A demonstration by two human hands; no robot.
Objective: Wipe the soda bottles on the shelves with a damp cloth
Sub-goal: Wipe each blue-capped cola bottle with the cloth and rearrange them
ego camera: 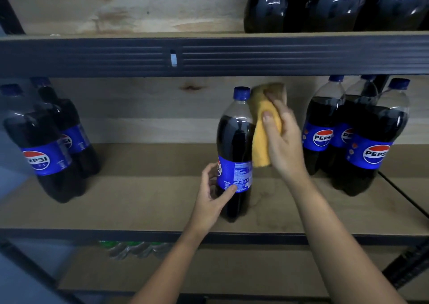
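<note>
Soda bottle (234, 150): upright, mid-shelf, long axis vertical; left hand (214, 191) curled round label; right hand (282, 138) pinching yellow cloth (261, 145) against its right flank, neck to label

Yellow cloth (263, 138), dark cola bottle (235, 155) with blue cap and label, tan shelf (139, 201)

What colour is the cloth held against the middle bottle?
Yellow-orange cloth, gripped by the right hand; head view.
</note>
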